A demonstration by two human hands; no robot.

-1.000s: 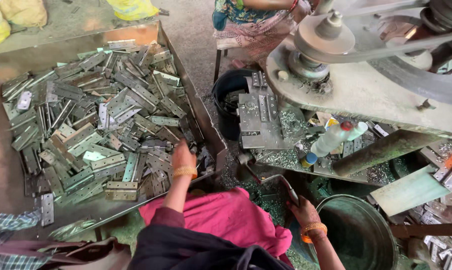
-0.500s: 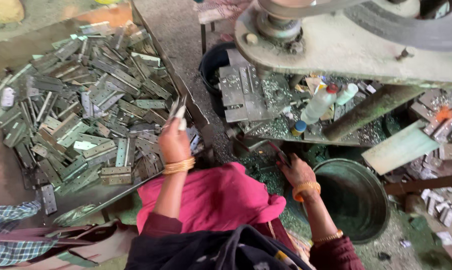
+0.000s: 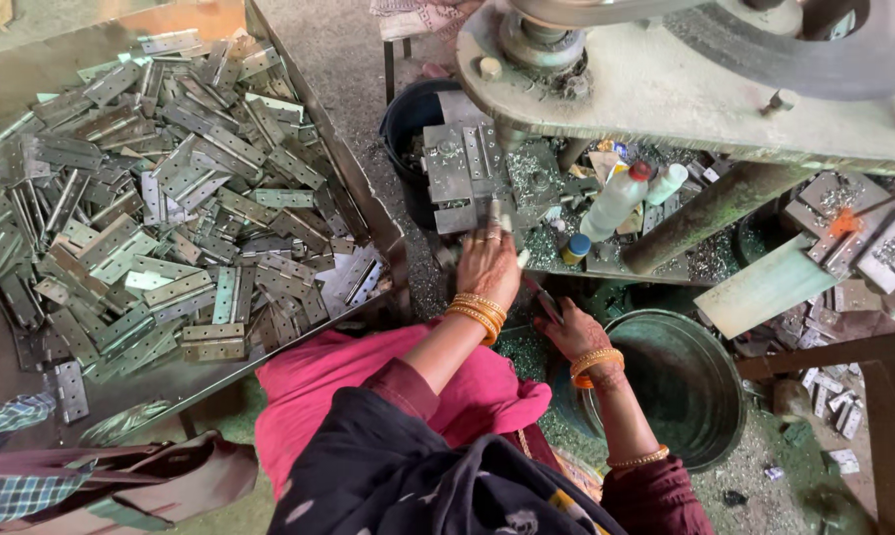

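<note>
Left hand (image 3: 487, 263) closed on a hinge (image 3: 494, 212), at the press die (image 3: 462, 173). Right hand (image 3: 571, 332), at four o'clock, gripping a dark tool (image 3: 543, 297).

A metalworking workshop — a tray (image 3: 363, 193) heaped with steel hinges (image 3: 160, 228), a heavy press machine (image 3: 685, 79), metal shavings (image 3: 710, 260) littering the floor.

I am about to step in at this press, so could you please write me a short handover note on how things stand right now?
Left hand: at the press fixture, holding a metal hinge piece at its edge.
Right hand: low beside the round metal tub; whether it grips anything is unclear.
Stock: a large heap of hinges in the tray on the left.
Done: piece brought to the fixture.
Left: most of the heap.
</note>
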